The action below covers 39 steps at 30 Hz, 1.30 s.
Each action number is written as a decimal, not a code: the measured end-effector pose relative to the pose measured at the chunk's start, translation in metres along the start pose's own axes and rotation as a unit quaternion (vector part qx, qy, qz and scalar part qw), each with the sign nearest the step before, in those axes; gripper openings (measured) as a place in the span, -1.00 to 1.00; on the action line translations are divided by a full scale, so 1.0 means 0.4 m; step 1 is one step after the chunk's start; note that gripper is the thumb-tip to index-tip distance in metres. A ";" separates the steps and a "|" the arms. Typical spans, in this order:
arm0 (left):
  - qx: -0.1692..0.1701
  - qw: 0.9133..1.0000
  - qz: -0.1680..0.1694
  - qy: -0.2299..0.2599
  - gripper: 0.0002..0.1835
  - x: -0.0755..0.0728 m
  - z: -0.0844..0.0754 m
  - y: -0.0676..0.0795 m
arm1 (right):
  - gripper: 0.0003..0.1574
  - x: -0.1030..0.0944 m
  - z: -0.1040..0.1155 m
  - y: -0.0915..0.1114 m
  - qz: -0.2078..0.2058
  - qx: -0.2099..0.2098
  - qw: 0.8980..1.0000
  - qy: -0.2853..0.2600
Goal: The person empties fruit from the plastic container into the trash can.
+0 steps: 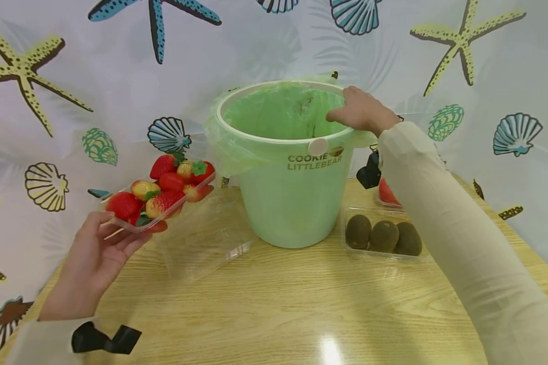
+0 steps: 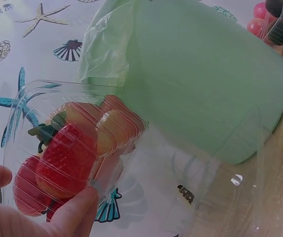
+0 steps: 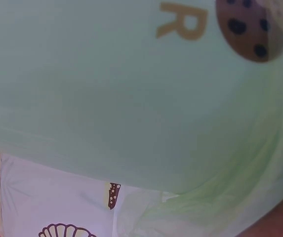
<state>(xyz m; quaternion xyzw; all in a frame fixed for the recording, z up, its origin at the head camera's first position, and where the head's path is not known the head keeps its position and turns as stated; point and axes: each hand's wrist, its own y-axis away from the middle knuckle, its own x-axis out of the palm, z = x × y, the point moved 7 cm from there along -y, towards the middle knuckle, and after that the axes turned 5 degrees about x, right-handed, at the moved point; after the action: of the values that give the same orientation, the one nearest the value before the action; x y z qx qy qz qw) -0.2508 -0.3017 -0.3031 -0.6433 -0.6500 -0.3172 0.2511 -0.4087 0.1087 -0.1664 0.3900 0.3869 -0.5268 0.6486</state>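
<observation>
My left hand (image 1: pixel 101 251) holds a clear plastic box of strawberries (image 1: pixel 164 195) by its near end, raised and tilted to the left of a green trash bin (image 1: pixel 292 197). In the left wrist view, strawberries (image 2: pixel 67 158) show through the ribbed plastic, with thumb and fingers at its edge. My right hand (image 1: pixel 367 109) grips the bin's right rim, its thumb over the inner side; its other fingers are partly hidden. A thin green bag (image 1: pixel 274 114) lines the bin and folds over the rim. The right wrist view mostly shows the bin's outer wall (image 3: pixel 97 98).
A clear plastic container (image 1: pixel 205 238) lies on the wooden table (image 1: pixel 274 304), left of the bin. To its right stands a clear box of kiwis (image 1: pixel 383 235), with a red fruit (image 1: pixel 387 192) behind, partly covered by my sleeve. A patterned cloth (image 1: pixel 132 91) hangs behind.
</observation>
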 end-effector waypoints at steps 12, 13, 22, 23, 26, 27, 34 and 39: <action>0.022 1.000 -0.002 0.022 -0.66 0.031 -0.069 -0.016 | -0.01 -0.003 0.006 0.000 0.000 -0.005 1.000 0.007; 0.026 0.999 -0.002 0.021 -0.66 0.036 -0.074 -0.018 | -0.01 -0.003 0.006 0.000 -0.001 -0.006 1.000 0.007; 0.032 0.998 -0.011 0.059 -0.67 0.070 -0.113 -0.040 | 0.00 -0.001 0.004 0.003 0.000 -0.001 1.000 0.002; 0.031 0.998 -0.019 0.060 -0.67 0.073 -0.118 -0.043 | 0.00 -0.001 0.004 0.003 0.000 -0.001 1.000 0.002; 0.029 0.997 -0.042 0.066 -0.64 0.081 -0.130 -0.051 | -0.01 0.000 0.004 0.004 -0.001 -0.002 1.000 0.001; 0.030 0.996 -0.046 0.063 -0.63 0.085 -0.134 -0.054 | -0.01 0.000 0.005 0.003 -0.002 -0.003 1.000 0.001; 0.038 0.997 -0.041 0.052 -0.64 0.127 -0.151 -0.070 | -0.01 0.001 0.003 0.002 -0.003 -0.002 1.000 0.004; 0.041 0.998 -0.045 0.027 -0.58 0.155 -0.161 -0.087 | -0.02 0.000 0.004 0.003 -0.003 -0.002 1.000 0.001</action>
<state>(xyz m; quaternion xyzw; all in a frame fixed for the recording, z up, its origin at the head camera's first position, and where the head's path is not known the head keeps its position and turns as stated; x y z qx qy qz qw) -0.2937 -0.3062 -0.2175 -0.5936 -0.6838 -0.3186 0.2803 -0.4075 0.1074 -0.1657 0.3878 0.3900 -0.5275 0.6475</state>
